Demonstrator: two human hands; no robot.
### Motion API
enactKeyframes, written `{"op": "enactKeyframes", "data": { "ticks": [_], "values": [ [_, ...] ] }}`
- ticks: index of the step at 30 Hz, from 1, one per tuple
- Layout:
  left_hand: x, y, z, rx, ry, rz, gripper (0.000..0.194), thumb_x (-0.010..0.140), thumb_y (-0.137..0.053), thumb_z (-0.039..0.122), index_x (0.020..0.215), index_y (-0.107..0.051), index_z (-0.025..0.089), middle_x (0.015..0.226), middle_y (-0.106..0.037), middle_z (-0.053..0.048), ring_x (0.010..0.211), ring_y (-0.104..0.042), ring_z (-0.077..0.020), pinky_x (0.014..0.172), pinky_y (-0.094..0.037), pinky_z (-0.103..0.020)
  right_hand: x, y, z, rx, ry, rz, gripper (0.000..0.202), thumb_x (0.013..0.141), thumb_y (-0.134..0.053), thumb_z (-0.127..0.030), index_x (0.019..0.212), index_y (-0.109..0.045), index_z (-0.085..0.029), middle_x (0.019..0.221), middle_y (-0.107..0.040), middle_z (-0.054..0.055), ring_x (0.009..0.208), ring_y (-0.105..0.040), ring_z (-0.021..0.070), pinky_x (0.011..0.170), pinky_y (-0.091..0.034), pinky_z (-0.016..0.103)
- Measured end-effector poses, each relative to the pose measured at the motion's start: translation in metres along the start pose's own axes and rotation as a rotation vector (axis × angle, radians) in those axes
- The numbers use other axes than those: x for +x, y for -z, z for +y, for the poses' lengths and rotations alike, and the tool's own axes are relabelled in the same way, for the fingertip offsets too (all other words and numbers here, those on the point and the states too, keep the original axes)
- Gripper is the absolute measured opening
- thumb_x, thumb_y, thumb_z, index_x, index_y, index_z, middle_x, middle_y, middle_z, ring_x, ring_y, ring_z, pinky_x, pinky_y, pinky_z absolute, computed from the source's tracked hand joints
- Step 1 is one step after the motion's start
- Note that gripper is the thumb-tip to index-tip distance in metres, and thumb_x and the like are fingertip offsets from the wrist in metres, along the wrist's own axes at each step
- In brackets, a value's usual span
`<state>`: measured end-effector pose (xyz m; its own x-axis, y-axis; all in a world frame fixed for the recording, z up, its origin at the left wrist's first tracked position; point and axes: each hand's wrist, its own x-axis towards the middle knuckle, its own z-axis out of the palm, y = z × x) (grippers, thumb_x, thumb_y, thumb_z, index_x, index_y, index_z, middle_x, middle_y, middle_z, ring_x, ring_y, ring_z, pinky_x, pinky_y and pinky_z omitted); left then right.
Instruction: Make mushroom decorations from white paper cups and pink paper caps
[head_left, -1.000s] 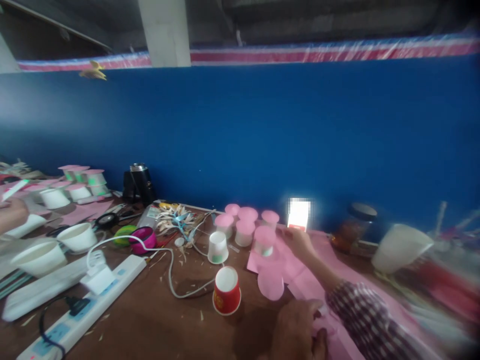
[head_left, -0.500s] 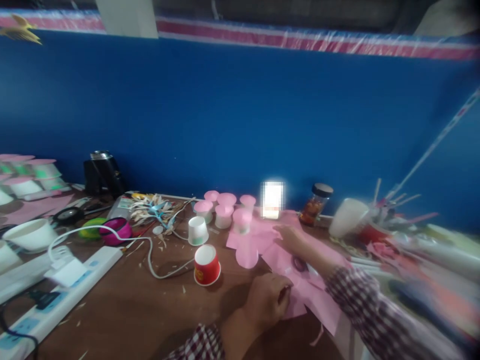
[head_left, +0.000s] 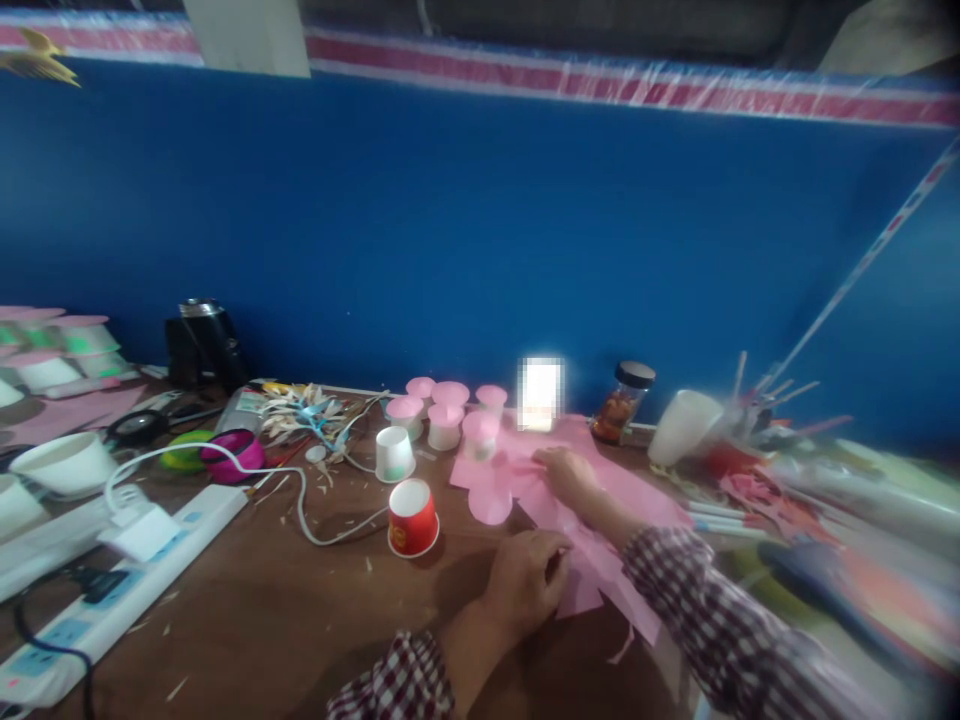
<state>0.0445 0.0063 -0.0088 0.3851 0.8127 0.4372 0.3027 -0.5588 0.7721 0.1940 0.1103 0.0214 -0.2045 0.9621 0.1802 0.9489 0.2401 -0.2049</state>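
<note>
"One left hand [head_left: 525, 582] to report: state?"
"Curls loosely beside pink paper [head_left: 586, 580]; unable to tell from above if grasping anything."
"Next, right hand [head_left: 574, 482]?"
"Reaches over pink paper toward lit screen [head_left: 540, 392], apart from it; cannot make out any grip."
"Location of pink paper?"
"Lies on desk [head_left: 262, 610], right of red cup [head_left: 414, 528], extending back to near lit screen."

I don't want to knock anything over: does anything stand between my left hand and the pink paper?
Nothing visible: the left hand is at the edge of the pink paper; the red cup stands off to the left.
</note>
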Motion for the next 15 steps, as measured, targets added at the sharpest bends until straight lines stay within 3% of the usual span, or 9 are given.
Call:
{"op": "enactKeyframes", "data": {
  "ticks": [3,8,12,15],
  "values": [
    [0.004,-0.002,-0.005,-0.101,0.131,0.091,0.020,0.085,-0.049,0.020,0.097,-0.065,0.015,0.080,-0.070,-0.005,0.071,-0.063,-0.0148,0.067,-0.051,-0.025,-0.001,0.009,-0.003,0.071,-0.020,0.039,0.019,0.092,-0.054,-0.031,0.092,-0.068,-0.018,0.092,-0.071,0.006,0.085,-0.066,0.0202,0.073,-0.050,0.031],
    [0.011,-0.003,-0.011,-0.214,0.277,0.176,0.024,0.091,-0.040,0.023,0.100,-0.059,0.011,0.073,-0.064,-0.004,0.063,-0.060,-0.0117,0.058,-0.048,-0.021,-0.016,0.028,-0.006,0.220,-0.002,0.063,0.024,0.092,-0.052,-0.035,0.098,-0.069,-0.021,0.093,-0.074,0.003,0.082,-0.069,0.0169,0.069,-0.051,0.023],
    [0.006,-0.002,-0.002,-0.219,0.234,0.122,0.023,0.089,-0.043,0.023,0.098,-0.062,0.012,0.078,-0.065,-0.005,0.067,-0.060,-0.0129,0.062,-0.047,-0.022,-0.033,0.039,-0.006,0.221,-0.005,0.072,0.024,0.092,-0.051,-0.036,0.099,-0.069,-0.022,0.097,-0.074,0.004,0.083,-0.069,0.0202,0.070,-0.052,0.028],
    [-0.001,0.001,0.010,-0.180,0.109,-0.007,0.017,0.082,-0.054,0.023,0.090,-0.068,0.017,0.075,-0.067,-0.003,0.066,-0.059,-0.0129,0.066,-0.046,-0.023,-0.038,0.041,-0.008,0.163,-0.018,0.079,0.021,0.089,-0.054,-0.029,0.101,-0.069,-0.022,0.104,-0.072,0.008,0.092,-0.066,0.0256,0.079,-0.051,0.036]
  ]
}}
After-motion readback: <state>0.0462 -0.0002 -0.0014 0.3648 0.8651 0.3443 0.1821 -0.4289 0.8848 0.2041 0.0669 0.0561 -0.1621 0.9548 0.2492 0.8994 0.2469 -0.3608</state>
